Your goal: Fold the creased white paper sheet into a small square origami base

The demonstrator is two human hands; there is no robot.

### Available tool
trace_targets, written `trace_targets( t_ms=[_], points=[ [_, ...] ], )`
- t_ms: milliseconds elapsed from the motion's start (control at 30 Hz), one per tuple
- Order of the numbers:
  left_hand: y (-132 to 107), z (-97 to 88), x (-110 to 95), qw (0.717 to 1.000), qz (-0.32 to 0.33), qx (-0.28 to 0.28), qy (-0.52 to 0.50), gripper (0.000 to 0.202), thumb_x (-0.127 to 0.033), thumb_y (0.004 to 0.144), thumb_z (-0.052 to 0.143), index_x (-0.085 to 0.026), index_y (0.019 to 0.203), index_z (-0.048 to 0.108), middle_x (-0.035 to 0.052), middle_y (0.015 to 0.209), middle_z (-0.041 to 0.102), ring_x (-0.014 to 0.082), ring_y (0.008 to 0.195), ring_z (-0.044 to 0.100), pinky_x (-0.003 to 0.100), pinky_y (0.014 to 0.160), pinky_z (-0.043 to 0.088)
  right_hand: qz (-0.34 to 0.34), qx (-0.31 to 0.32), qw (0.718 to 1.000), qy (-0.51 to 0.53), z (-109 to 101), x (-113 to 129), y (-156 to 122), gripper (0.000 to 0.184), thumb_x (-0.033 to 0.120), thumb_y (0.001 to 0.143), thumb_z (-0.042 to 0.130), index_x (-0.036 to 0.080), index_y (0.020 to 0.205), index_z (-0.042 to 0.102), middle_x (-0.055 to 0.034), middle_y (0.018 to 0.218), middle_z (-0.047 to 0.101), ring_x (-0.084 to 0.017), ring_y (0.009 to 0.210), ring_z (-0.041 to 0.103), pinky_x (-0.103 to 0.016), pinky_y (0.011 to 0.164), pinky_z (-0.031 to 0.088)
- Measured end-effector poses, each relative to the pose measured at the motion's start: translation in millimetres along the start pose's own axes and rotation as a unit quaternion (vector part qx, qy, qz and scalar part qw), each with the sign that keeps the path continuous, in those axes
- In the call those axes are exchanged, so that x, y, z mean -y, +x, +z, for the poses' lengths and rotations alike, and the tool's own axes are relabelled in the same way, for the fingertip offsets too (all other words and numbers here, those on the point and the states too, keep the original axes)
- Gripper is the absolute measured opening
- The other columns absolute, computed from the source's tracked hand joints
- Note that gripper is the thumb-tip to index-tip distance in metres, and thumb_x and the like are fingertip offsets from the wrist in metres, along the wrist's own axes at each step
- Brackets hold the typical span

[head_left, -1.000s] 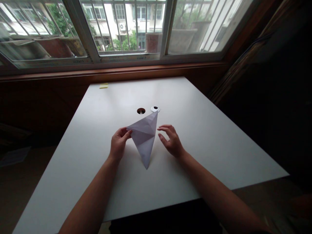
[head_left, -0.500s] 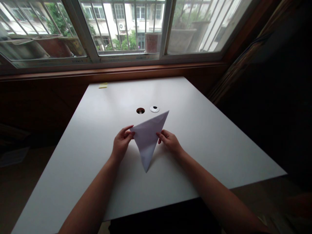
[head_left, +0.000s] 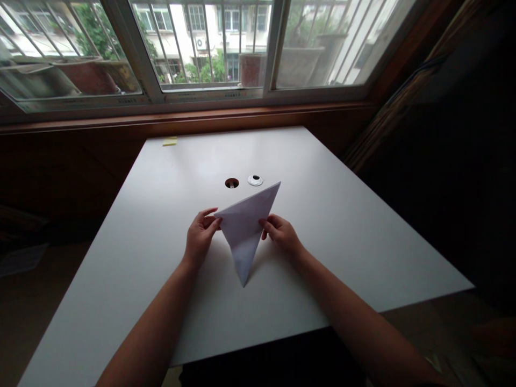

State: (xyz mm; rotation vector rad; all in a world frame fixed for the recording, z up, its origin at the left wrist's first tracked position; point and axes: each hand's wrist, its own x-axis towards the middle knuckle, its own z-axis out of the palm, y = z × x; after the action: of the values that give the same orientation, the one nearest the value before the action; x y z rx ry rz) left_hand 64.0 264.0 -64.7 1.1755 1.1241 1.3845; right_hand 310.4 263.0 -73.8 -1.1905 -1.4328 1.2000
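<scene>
A white sheet of paper folded into a triangle (head_left: 246, 226) stands tilted on the white table (head_left: 342, 231), its lowest point touching the tabletop near me. My left hand (head_left: 200, 239) pinches the paper's left corner between thumb and fingers. At the paper's right edge, about halfway up, my right hand (head_left: 281, 235) grips it with closed fingers. The upper right corner of the triangle points toward the window.
A round cable hole (head_left: 231, 183) and its loose white cap (head_left: 255, 180) lie just beyond the paper. A small yellow note (head_left: 170, 141) sits at the table's far left edge. A barred window (head_left: 209, 48) runs behind the table; dark floor lies on both sides.
My right hand came in from open beside the paper and closed on its right edge. The creased, half-open paper flattened into a single triangle and its top corner swung right.
</scene>
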Motion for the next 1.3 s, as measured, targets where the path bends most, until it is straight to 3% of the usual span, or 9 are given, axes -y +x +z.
trace_targets(
  t_ms=[100, 400, 500, 600, 733, 867, 1033, 1300],
  points=[
    [-0.2, -0.1, 0.5, 1.0, 0.001, 0.001, 0.003, 0.041, -0.041, 0.077, 0.074, -0.015, 0.107, 0.066, 0.0076, 0.091, 0.073, 0.0199, 0.083, 0.068, 0.034, 0.075, 0.056, -0.002, 0.002, 1.0, -0.003, -0.1, 1.7, -0.6, 0.034, 0.053, 0.086, 0.06, 0.019, 0.082, 0.06, 0.0012, 0.058, 0.062, -0.014, 0.052, 0.056, -0.026, 0.055, 0.041],
    [-3.1, 0.9, -1.7, 0.999, 0.008, -0.004, 0.038, 0.038, -0.044, 0.08, 0.071, -0.015, 0.104, 0.072, 0.0091, 0.097, 0.073, 0.0203, 0.083, 0.067, 0.035, 0.077, 0.056, -0.01, 0.003, 1.0, 0.009, -0.6, -1.4, -0.7, 0.034, 0.053, 0.085, 0.062, 0.019, 0.084, 0.064, 0.0012, 0.058, 0.062, -0.014, 0.054, 0.057, -0.028, 0.059, 0.044],
    [-2.7, 0.8, 0.7, 1.0, -0.007, 0.018, 0.018, 0.035, -0.042, 0.078, 0.074, -0.015, 0.099, 0.073, 0.008, 0.091, 0.074, 0.0195, 0.079, 0.067, 0.034, 0.074, 0.056, -0.003, -0.003, 0.998, 0.065, 0.0, -1.3, -0.5, 0.035, 0.053, 0.08, 0.068, 0.019, 0.091, 0.068, -0.0029, 0.073, 0.07, -0.019, 0.069, 0.065, -0.031, 0.067, 0.05],
    [-2.3, 0.2, 3.0, 0.996, -0.044, 0.08, 0.009, 0.033, -0.04, 0.076, 0.075, -0.015, 0.099, 0.073, 0.0077, 0.087, 0.074, 0.0184, 0.074, 0.067, 0.033, 0.071, 0.056, 0.029, -0.01, 0.989, 0.148, 0.3, -0.1, -1.0, 0.038, 0.047, 0.073, 0.076, 0.02, 0.099, 0.07, -0.0071, 0.099, 0.074, -0.025, 0.089, 0.068, -0.036, 0.079, 0.052],
    [-2.2, -0.1, 4.4, 0.979, -0.077, 0.185, 0.039, 0.036, -0.038, 0.077, 0.074, -0.017, 0.106, 0.073, 0.0074, 0.085, 0.073, 0.0168, 0.067, 0.066, 0.029, 0.065, 0.054, 0.073, -0.03, 0.98, 0.184, 0.4, 0.2, -1.4, 0.037, 0.043, 0.069, 0.08, 0.018, 0.095, 0.072, -0.0083, 0.098, 0.074, -0.025, 0.086, 0.069, -0.037, 0.077, 0.053],
    [-3.1, 2.2, 7.3, 0.968, -0.05, 0.239, 0.066, 0.045, -0.039, 0.081, 0.07, -0.019, 0.121, 0.067, 0.0051, 0.08, 0.071, 0.016, 0.062, 0.066, 0.027, 0.06, 0.054, 0.09, -0.021, 0.98, 0.178, 1.1, 0.6, -1.0, 0.038, 0.043, 0.067, 0.082, 0.015, 0.091, 0.072, -0.0076, 0.09, 0.074, -0.023, 0.078, 0.068, -0.035, 0.072, 0.053],
    [-7.0, 5.2, 9.2, 0.962, -0.011, 0.24, 0.131, 0.053, -0.038, 0.089, 0.059, -0.024, 0.139, 0.052, 0.0001, 0.071, 0.064, 0.0116, 0.052, 0.062, 0.022, 0.055, 0.05, 0.103, 0.005, 0.98, 0.168, 2.6, 4.7, -1.1, 0.041, 0.045, 0.069, 0.08, 0.014, 0.094, 0.071, -0.0086, 0.091, 0.074, -0.022, 0.076, 0.068, -0.033, 0.07, 0.053],
    [-7.9, 5.6, 9.1, 0.96, -0.043, 0.257, 0.1, 0.054, -0.032, 0.088, 0.057, -0.025, 0.141, 0.051, -0.0022, 0.066, 0.057, 0.0074, 0.045, 0.05, 0.019, 0.048, 0.042, 0.081, -0.007, 0.98, 0.181, 4.0, 4.4, 2.2, 0.045, 0.056, 0.077, 0.069, 0.017, 0.099, 0.068, -0.0066, 0.09, 0.074, -0.023, 0.078, 0.069, -0.033, 0.07, 0.055]
  ],
)
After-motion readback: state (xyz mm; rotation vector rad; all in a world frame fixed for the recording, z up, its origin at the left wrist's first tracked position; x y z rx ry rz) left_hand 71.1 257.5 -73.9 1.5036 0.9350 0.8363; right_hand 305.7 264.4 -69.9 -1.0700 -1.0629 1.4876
